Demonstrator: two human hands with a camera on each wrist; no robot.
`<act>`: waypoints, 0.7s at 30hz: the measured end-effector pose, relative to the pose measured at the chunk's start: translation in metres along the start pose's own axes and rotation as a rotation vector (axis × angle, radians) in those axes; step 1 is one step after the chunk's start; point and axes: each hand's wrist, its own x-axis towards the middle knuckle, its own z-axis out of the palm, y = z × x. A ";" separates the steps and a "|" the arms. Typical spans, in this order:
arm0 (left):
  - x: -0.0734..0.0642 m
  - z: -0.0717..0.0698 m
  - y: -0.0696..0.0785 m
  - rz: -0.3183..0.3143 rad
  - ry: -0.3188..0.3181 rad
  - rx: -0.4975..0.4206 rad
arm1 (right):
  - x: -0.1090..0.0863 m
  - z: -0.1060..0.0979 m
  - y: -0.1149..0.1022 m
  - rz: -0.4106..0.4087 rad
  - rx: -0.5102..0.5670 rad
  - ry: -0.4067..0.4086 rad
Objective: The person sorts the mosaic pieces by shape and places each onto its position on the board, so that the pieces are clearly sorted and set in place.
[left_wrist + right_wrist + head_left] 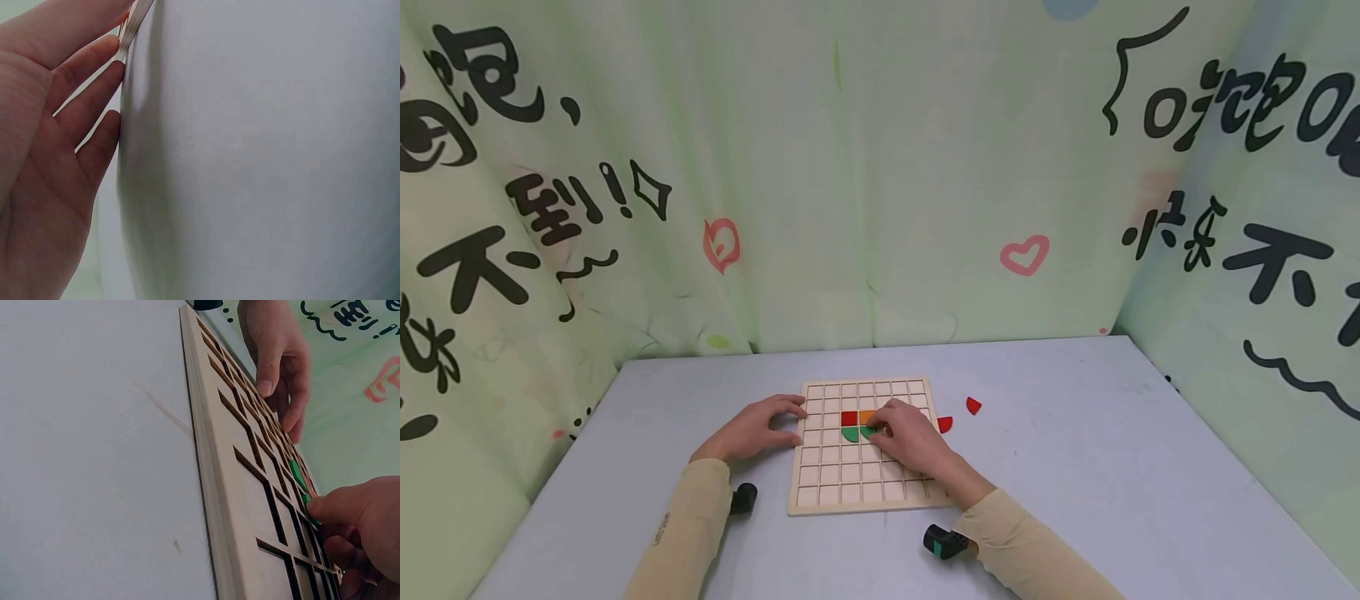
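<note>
A wooden grid board (829,492) lies flat on the table. Near its middle sit a red square (849,418), an orange piece (866,417) partly covered by fingers, and a green quarter-circle (850,434). My right hand (917,437) reaches over the board from the right, pinching a second green piece (867,432) at the cell right of the first; the right wrist view shows the thumb against this green piece (307,501). At the board's left edge, my left hand (756,429) rests with spread, relaxed fingers and thumb. In its wrist view the fingers (94,103) reach the board edge (132,28).
Two red quarter-circle pieces lie right of the board, one (945,424) by its edge and the other (973,406) farther out on the white table (1112,467). Printed curtains (925,183) enclose the table's back and sides. Dark wrist devices (943,542) sit beneath both forearms.
</note>
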 end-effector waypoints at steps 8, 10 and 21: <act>0.000 -0.001 0.000 0.000 0.001 -0.009 | 0.000 0.000 0.000 0.002 -0.006 0.010; -0.001 -0.001 0.001 0.005 0.002 -0.007 | 0.000 0.000 0.000 0.003 -0.006 0.013; 0.000 0.000 0.001 -0.012 0.004 -0.019 | -0.001 0.000 0.001 0.009 -0.001 0.015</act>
